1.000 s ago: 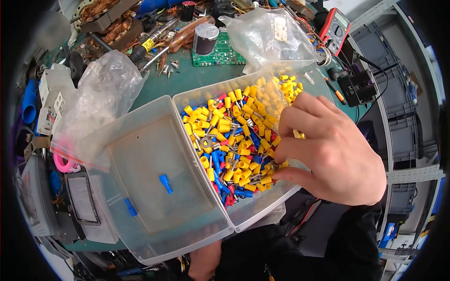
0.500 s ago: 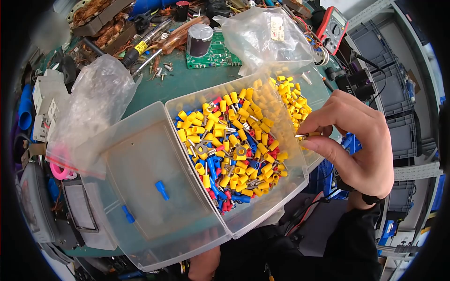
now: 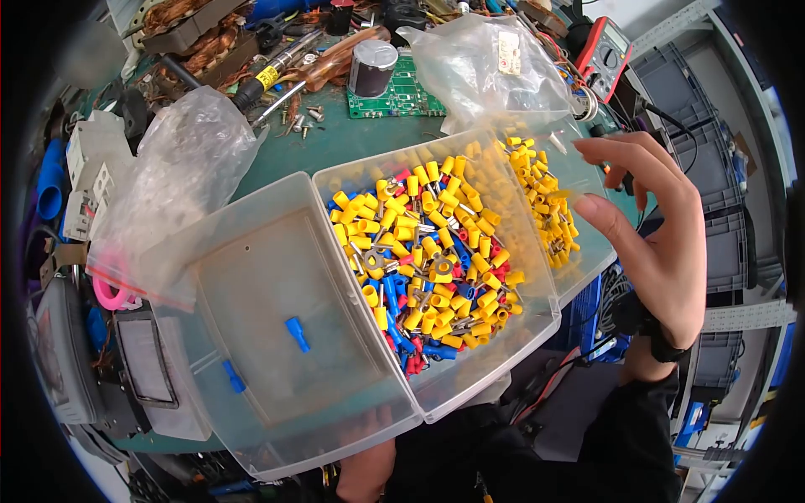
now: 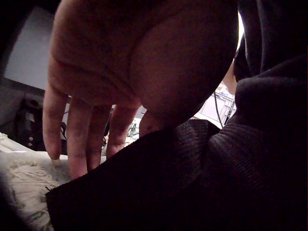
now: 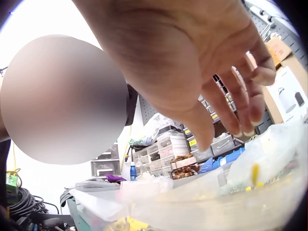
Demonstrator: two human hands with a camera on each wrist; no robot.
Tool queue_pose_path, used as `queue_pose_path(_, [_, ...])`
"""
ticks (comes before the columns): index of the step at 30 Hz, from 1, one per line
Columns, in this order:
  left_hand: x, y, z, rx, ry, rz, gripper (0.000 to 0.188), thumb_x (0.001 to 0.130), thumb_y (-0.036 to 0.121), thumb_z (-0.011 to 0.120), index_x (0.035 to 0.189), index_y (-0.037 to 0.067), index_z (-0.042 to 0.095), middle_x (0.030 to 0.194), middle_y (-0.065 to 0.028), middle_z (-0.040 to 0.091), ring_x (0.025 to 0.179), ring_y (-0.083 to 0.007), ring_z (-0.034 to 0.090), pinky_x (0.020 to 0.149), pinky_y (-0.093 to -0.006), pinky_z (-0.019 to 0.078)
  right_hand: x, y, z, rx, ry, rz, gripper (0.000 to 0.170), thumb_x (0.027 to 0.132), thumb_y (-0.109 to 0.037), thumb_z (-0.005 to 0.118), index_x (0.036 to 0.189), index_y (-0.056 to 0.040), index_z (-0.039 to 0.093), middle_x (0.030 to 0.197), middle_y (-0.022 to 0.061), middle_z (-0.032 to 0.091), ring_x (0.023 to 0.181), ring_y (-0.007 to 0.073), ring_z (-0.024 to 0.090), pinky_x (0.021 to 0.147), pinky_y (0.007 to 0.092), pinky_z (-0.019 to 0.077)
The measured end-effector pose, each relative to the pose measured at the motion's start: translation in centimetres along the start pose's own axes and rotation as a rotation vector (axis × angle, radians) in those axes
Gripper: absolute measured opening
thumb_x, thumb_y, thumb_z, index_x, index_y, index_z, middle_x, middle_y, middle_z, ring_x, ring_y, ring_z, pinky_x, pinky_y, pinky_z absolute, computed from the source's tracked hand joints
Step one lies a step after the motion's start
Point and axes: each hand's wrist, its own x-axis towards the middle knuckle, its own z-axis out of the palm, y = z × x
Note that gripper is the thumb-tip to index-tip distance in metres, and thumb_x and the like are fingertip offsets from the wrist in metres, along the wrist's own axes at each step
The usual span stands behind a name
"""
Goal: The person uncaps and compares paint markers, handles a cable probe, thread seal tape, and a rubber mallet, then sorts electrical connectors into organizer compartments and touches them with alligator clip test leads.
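Observation:
A clear plastic box [image 3: 495, 365] with its lid [image 3: 277, 251] folded out to the left holds yellow, red and blue crimp terminals [image 3: 419, 251]. Past its right wall lies a pile of yellow crimp terminals [image 3: 545, 201] on clear plastic. Above that pile my right hand [image 3: 658, 226] has thumb and fingers spread apart. One blurred yellow crimp terminal [image 5: 255, 174] is in the air below the fingertips. My left hand [image 3: 369, 465] is low, partly behind the lid's front edge; in the left wrist view its fingers [image 4: 77, 139] hang nearly straight, holding nothing visible.
Two blue terminals [image 3: 297, 334] lie on the lid. Crumpled clear bags [image 3: 189, 159] lie left of and behind the box. A green circuit board [image 3: 411, 92] with a large capacitor [image 3: 372, 69], a screwdriver [image 3: 281, 102] and a red multimeter [image 3: 604, 54] are at the back.
My right hand has come out of the box with a yellow crimp terminal pinched, moved right over the yellow pile, and parted its fingers, letting the terminal go. My left hand stays low by the lid.

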Motion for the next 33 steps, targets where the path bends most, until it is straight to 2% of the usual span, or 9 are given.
queue_pose_path(2, [-0.1, 0.0, 0.0, 0.056, 0.021, 0.028, 0.034, 0.086, 0.012, 0.051, 0.118, 0.001, 0.056, 0.115, -0.0198, 0.055, 0.108, -0.0425, 0.052, 0.094, -0.0539, 0.0394, 0.1, 0.0, 0.3, 0.037, 0.002, 0.002, 0.027, 0.072, -0.012, 0.078, 0.096, -0.0003, 0.07, 0.097, 0.0107, 0.064, 0.086, 0.0185, 0.056, 0.065, 0.029, 0.0372])
queue_pose_path(5, [0.1, -0.3, 0.7, -0.022, -0.066, -0.003, 0.03, 0.086, 0.014, 0.052, 0.113, 0.002, 0.057, 0.113, -0.019, 0.055, 0.106, -0.0418, 0.053, 0.093, -0.0541, 0.0397, 0.6, -0.9, 0.5, 0.047, -0.119, -0.35, 0.027, 0.071, -0.012, 0.077, 0.096, -0.0031, 0.071, 0.097, 0.0095, 0.065, 0.086, 0.0254, 0.057, 0.077, 0.0333, 0.0432])
queue_pose_path(10, [0.4, -0.1, 0.2, -0.018, -0.106, -0.018, 0.027, 0.087, 0.016, 0.052, 0.109, 0.003, 0.058, 0.111, -0.0182, 0.056, 0.105, -0.0408, 0.053, 0.091, -0.054, 0.0402, 1.3, -2.1, 3.8, 0.145, -0.208, -0.475, 0.025, 0.072, -0.003, 0.073, 0.097, -0.0041, 0.07, 0.106, 0.0113, 0.061, 0.093, 0.0295, 0.054, 0.079, 0.0391, 0.0461])
queue_pose_path(14, [0.1, -0.1, 0.4, 0.017, -0.011, 0.001, 0.026, 0.087, 0.017, 0.052, 0.109, 0.004, 0.059, 0.112, -0.0181, 0.056, 0.105, -0.0401, 0.054, 0.089, -0.0544, 0.0417, 1.7, -2.8, 5.0, 0.102, -0.271, -0.462, 0.023, 0.075, -0.005, 0.073, 0.097, -0.0041, 0.069, 0.097, 0.0105, 0.061, 0.089, 0.0303, 0.055, 0.078, 0.0383, 0.0472])
queue_pose_path(22, [-0.5, -0.9, 2.2, 0.08, 0.005, 0.027, 0.027, 0.088, 0.018, 0.052, 0.11, 0.005, 0.06, 0.107, -0.0161, 0.059, 0.101, -0.038, 0.058, 0.088, -0.0541, 0.0441, 1.5, -3.1, 4.3, 0.139, -0.272, -0.361, 0.015, 0.072, -0.006, 0.075, 0.081, -0.0039, 0.063, 0.087, 0.007, 0.061, 0.081, 0.0273, 0.055, 0.072, 0.0372, 0.0438])
queue_pose_path(25, [-0.4, -0.8, 1.6, 0.055, -0.012, 0.021, 0.027, 0.091, 0.023, 0.053, 0.109, 0.005, 0.061, 0.101, -0.0161, 0.061, 0.094, -0.037, 0.061, 0.082, -0.0509, 0.048, 1.5, -2.5, 2.7, 0.159, -0.11, -0.321, 0.017, 0.069, -0.002, 0.076, 0.079, -0.0022, 0.062, 0.082, 0.0081, 0.06, 0.079, 0.0245, 0.056, 0.071, 0.0335, 0.0412])
queue_pose_path(28, [-0.6, -0.6, 1.3, 0.065, -0.036, 0.023, 0.029, 0.092, 0.028, 0.054, 0.108, 0.006, 0.062, 0.093, -0.0162, 0.063, 0.087, -0.0354, 0.064, 0.075, -0.0477, 0.0508, 0.5, -1.4, 0.4, 0.123, 0.077, -0.145, 0.016, 0.082, -0.01, 0.067, 0.085, 0.0028, 0.058, 0.082, 0.0077, 0.056, 0.081, 0.0174, 0.051, 0.073, 0.0287, 0.0369])
queue_pose_path(30, [-0.6, -0.5, 1.0, 0.086, -0.078, 0.026, 0.03, 0.093, 0.03, 0.054, 0.107, 0.006, 0.062, 0.089, -0.0162, 0.064, 0.084, -0.0345, 0.065, 0.071, -0.0462, 0.0516, 0.2, -0.5, 0.0, 0.08, 0.202, -0.03, 0.016, 0.082, -0.011, 0.068, 0.086, 0.002, 0.059, 0.084, 0.0075, 0.057, 0.081, 0.0163, 0.051, 0.072, 0.028, 0.0364])
queue_pose_path(33, [-0.2, -0.3, 0.6, 0.059, -0.197, -0.008, 0.029, 0.094, 0.03, 0.053, 0.108, 0.006, 0.062, 0.083, -0.0153, 0.066, 0.079, -0.0344, 0.066, 0.07, -0.0467, 0.0516, 0.3, 0.5, -0.3, -0.109, 0.006, 0.008, 0.015, 0.082, -0.011, 0.068, 0.088, 0.0007, 0.062, 0.087, 0.0072, 0.059, 0.082, 0.0156, 0.052, 0.071, 0.028, 0.0367])
